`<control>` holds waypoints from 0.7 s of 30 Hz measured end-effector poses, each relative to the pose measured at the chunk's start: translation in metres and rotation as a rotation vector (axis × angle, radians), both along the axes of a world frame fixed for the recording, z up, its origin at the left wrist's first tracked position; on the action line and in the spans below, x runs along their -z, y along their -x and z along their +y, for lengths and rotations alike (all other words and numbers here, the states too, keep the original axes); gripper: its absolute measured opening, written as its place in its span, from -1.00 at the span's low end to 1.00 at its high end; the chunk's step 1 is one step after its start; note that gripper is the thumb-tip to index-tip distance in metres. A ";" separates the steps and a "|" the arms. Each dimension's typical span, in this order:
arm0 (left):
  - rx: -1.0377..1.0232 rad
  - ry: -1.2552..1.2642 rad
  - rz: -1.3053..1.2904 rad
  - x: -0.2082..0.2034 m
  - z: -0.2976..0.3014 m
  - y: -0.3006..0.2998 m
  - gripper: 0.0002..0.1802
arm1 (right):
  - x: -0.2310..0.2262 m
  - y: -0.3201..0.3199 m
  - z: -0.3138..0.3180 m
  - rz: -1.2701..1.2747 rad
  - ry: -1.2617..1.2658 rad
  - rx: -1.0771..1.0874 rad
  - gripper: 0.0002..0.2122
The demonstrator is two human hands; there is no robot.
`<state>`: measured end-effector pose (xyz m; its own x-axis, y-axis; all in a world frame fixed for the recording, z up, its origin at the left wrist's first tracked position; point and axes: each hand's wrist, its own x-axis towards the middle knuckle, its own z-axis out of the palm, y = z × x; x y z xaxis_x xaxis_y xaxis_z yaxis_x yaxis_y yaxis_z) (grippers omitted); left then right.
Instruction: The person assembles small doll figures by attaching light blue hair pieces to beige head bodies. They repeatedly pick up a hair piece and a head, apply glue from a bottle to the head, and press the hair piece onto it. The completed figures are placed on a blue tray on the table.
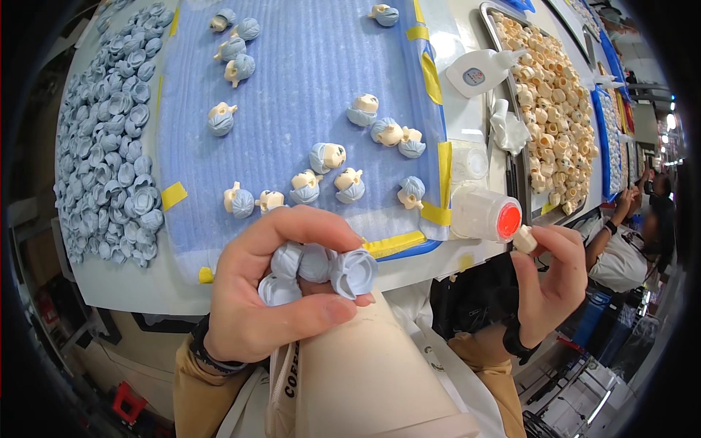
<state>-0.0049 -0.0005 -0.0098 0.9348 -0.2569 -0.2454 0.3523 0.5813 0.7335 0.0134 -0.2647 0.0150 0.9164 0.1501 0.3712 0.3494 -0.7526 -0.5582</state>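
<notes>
My left hand is closed around several light blue doll hair shells. One of them, at the fingertips, faces its hollow side up. Off to the right, my right hand pinches a small cream doll head piece between thumb and fingers. It is held right beside a translucent cup that shows a red round patch. Beyond my hands, several doll heads with blue hair lie scattered on a blue padded sheet.
A large heap of blue hair shells covers the table's left side. On the right, a metal tray holds many cream head pieces. A white squeeze bottle and crumpled tissue lie between. A cream cone-shaped object is below my left hand. Other people work at far right.
</notes>
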 end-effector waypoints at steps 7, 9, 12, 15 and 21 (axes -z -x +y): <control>0.016 -0.116 0.126 -0.008 -0.006 -0.004 -0.57 | -0.006 -0.018 0.058 -0.016 -0.374 -0.569 -0.67; 0.009 -0.105 0.177 -0.009 -0.005 -0.001 -0.59 | 0.003 -0.021 0.068 0.001 -0.378 -0.587 -0.66; 0.081 -0.045 -0.016 0.000 0.001 0.000 -0.62 | 0.004 -0.019 0.079 0.076 -0.382 -0.526 -0.70; 0.139 -0.207 -0.146 0.006 0.004 -0.003 -0.66 | 0.005 -0.019 0.077 0.119 -0.319 -0.591 -0.70; 0.057 -0.230 -0.080 0.007 0.003 -0.002 -0.65 | 0.011 -0.022 0.083 0.031 -0.324 -0.595 -0.63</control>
<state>-0.0025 0.0023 -0.0167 0.9392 -0.2559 -0.2289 0.3150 0.3768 0.8711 0.0357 -0.1817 0.0043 0.7231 0.5176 0.4574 0.6326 -0.2304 -0.7394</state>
